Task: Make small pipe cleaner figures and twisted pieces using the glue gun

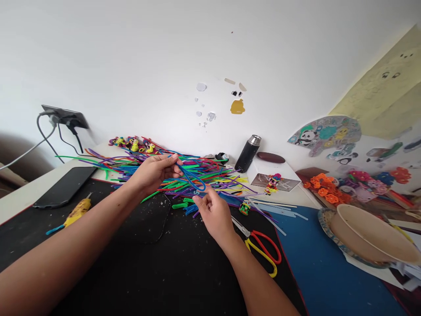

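A blue pipe cleaner (188, 174) is bent into a narrow loop above the pile. My left hand (161, 169) pinches its upper end between thumb and fingers. At the loop's lower bend, the curled fingers of my right hand (215, 213) close on the pipe cleaner; the exact contact is partly hidden. Behind and below both hands spreads a heap of coloured pipe cleaners (217, 166), with short green cut pieces (180, 205) and blue cut pieces (190, 210) at its front. Scissors (261, 245) with red and yellow handles lie beside my right wrist.
A phone (66, 186) and a yellow glue gun (78, 212) lie at left. At the back stand a black thermos (247, 153) and a white box (279, 172) with a small figure (273, 182). A beige bowl (371, 237) sits at right. Plugs fill a wall socket (64, 115).
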Available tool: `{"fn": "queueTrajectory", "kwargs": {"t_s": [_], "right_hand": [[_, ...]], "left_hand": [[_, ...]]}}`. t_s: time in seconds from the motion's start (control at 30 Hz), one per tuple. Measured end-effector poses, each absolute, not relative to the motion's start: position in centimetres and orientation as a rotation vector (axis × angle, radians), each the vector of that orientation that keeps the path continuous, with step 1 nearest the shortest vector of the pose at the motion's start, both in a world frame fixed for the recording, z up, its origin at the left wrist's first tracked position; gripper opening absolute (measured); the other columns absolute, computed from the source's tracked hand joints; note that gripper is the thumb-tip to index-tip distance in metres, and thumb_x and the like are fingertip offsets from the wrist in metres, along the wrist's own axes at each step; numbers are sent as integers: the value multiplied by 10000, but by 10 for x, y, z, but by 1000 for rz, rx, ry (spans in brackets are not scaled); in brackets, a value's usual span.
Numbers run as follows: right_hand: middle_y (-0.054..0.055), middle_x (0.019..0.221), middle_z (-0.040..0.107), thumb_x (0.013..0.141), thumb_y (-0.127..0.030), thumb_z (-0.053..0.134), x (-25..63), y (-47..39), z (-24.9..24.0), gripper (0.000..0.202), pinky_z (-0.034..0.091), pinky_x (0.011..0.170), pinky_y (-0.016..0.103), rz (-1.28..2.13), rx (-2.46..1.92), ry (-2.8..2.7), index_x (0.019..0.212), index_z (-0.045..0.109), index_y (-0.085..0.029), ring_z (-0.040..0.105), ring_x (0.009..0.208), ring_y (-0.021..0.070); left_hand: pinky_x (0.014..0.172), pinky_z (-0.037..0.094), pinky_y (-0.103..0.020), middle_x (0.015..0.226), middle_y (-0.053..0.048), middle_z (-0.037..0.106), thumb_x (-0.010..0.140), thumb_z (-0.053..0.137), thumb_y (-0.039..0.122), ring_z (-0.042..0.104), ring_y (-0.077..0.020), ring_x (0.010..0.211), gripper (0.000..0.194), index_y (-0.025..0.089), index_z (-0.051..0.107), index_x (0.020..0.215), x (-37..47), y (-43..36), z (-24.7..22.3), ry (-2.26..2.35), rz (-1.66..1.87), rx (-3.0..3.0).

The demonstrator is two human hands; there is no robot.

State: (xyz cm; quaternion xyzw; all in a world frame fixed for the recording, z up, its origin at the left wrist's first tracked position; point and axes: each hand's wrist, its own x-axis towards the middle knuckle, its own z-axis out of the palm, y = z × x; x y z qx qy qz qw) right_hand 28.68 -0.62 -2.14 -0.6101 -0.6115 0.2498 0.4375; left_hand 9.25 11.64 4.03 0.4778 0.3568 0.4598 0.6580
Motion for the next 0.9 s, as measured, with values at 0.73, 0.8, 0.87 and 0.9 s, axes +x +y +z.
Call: {"fn": "queueTrajectory", "kwargs": {"t_s": [0.73,0.8,0.87,0.9], "right_hand": [[95,878,785,1083,-584,443,289,-8,-18,454,387,628,296,350,-1653,-1699,1078,715,-220,749,783,258],[88,841,778,1089,-590,424,289,-8,-18,468,364,614,294,329,-1678,-1721,1060,714,-224,743,763,254],[81,780,756,1099,-586,399,289,-8,-18,485,326,595,297,288,-1702,-1757,1007,707,-223,725,721,247],[78,749,741,1105,-580,384,289,-8,-18,499,304,587,302,262,-1711,-1779,963,699,-221,712,695,241]], "left_hand": [[592,594,-211,609,-62,698,939,731,242,705,-155,597,242,119,745,731,102,117,25,885,903,1027],[597,596,-213,602,-60,691,944,726,241,700,-152,587,253,117,739,724,103,116,24,881,904,1022],[598,598,-211,598,-59,686,938,736,240,699,-151,580,253,113,736,719,104,115,24,873,903,1011],[595,598,-208,598,-59,685,934,742,238,701,-151,581,250,111,736,719,105,114,24,868,901,1006]]}}
